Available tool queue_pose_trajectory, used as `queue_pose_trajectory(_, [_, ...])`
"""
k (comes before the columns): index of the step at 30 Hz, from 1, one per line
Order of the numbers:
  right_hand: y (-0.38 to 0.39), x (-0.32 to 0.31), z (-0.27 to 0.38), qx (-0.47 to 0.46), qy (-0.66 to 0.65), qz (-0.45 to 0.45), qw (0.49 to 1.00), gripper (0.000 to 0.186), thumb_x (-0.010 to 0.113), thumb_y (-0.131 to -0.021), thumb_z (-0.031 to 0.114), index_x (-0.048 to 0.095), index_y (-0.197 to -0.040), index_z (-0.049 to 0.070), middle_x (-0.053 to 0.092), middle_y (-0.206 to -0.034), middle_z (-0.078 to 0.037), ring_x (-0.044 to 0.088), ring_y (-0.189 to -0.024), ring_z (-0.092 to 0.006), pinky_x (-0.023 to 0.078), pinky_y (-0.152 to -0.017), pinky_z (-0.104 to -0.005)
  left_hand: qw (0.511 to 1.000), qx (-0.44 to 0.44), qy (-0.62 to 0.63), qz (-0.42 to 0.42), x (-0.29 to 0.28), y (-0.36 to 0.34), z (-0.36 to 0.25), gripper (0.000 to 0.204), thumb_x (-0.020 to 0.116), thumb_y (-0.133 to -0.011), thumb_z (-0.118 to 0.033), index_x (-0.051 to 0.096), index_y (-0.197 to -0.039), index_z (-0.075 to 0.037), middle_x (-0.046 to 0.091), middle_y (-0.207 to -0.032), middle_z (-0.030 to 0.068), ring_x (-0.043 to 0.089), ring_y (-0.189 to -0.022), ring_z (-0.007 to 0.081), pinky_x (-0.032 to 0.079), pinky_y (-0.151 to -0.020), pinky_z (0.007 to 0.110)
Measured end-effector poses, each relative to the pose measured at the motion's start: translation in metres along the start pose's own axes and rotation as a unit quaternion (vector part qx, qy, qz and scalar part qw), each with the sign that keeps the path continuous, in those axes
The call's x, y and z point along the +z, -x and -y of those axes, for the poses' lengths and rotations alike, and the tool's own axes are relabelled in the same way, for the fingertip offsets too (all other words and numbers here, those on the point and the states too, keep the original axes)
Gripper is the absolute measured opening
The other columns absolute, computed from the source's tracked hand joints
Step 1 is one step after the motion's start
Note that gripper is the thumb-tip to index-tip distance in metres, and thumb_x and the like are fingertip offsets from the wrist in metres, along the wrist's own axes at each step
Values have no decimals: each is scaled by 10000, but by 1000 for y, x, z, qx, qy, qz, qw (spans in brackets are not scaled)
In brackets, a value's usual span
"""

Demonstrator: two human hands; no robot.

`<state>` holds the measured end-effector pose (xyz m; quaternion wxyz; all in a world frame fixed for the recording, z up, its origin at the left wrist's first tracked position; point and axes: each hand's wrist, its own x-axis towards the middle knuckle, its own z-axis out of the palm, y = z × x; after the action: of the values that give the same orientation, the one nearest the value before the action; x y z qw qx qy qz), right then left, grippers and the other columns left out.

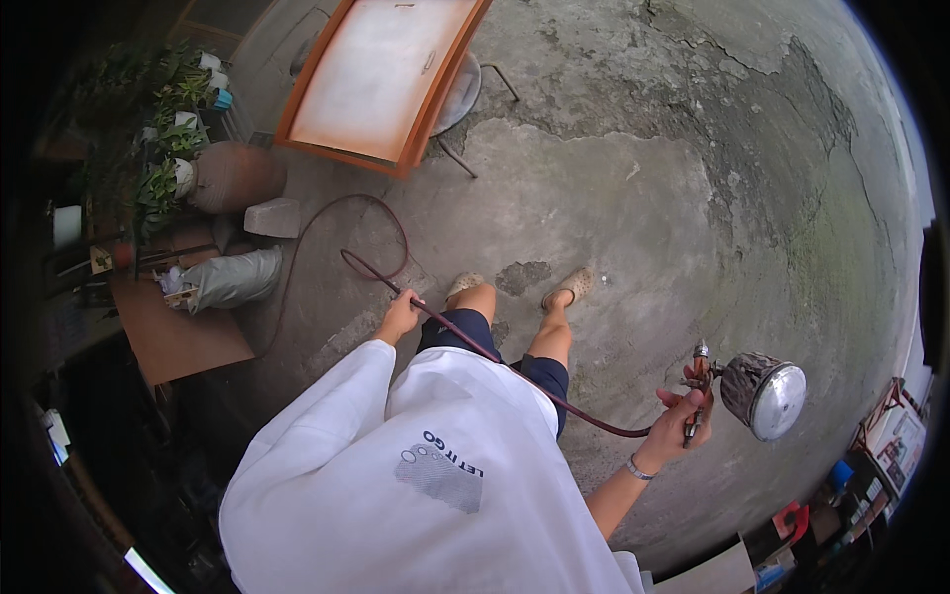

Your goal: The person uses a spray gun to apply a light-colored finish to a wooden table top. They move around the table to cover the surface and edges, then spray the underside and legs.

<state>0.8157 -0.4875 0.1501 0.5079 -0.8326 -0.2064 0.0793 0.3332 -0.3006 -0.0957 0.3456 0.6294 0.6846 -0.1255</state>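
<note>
My right hand [683, 421], out to the right with a watch on its wrist, is closed round the handle of a paint spray gun [701, 374]. A metal paint cup [764, 393] with a silvery lid sits on the gun's right side, its wall stained dark. From the gun a dark red air hose [515, 368] runs across my body to my left hand [401, 315], whose fingers are wrapped round it. Beyond that hand the hose loops over the ground. Ahead, a panel [376, 79], whitish with orange-brown edges, rests on a round stool [460, 94].
Potted plants [173, 129] and a large clay pot [236, 178] stand at the left. Near them are a concrete block [272, 218], a grey sack [236, 279] and a brown board [178, 332]. Boxes and mixed items [871, 475] crowd the lower right. The concrete floor [614, 218] is cracked and patchy.
</note>
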Motion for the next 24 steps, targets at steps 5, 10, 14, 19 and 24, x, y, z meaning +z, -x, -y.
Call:
queue_pose_trajectory(5, [-80, -1, -15, -27, 16, 95, 995, 655, 524, -1048, 553, 687, -1223, -56, 761, -1048, -154, 641, -501, -119, 468, -433, -217, 992, -86, 74, 52, 44, 55, -49, 256, 720, -952, -298, 589, -1085, -122, 590, -1399, 204, 561, -1249, 480, 491, -991, 516])
queue_pose_trajectory(10, [-136, 30, -6, -32, 50, 181, 982, 615, 528, -1065, 500, 684, -1206, -78, 761, -987, -148, 608, -469, -102, 436, -412, -214, 984, -132, 112, 31, 88, 89, -66, 274, 745, -938, -329, 615, -1086, -138, 741, -1023, 177, 693, -1074, 420, 538, -886, 489])
queue_pose_trajectory(14, [-156, 69, 3, -53, 68, 242, 967, 578, 526, -1080, 452, 681, -1186, -94, 758, -949, -148, 601, -461, -101, 423, -407, -216, 967, -185, 158, 73, 119, 103, -66, 271, 744, -939, -325, 615, -1083, -135, 744, -1029, 175, 697, -1059, 413, 544, -872, 477])
queue_pose_trajectory(19, [-173, 132, 19, -80, 92, 274, 954, 549, 520, -1089, 417, 678, -1146, -106, 753, -945, -159, 593, -451, -108, 416, -405, -222, 963, -164, 201, 72, 147, 85, -56, 273, 747, -935, -283, 596, -1097, -123, 736, -1051, 185, 691, -1047, 418, 540, -866, 484])
queue_pose_trajectory(24, [-186, 204, 31, -74, 115, 300, 944, 597, 504, -1084, 467, 675, -1147, -101, 754, -984, -157, 613, -460, -128, 434, -408, -221, 959, -195, 206, 30, 126, 46, -51, 293, 749, -926, -301, 583, -1069, -108, 692, -1086, 208, 662, -1069, 443, 514, -881, 517])
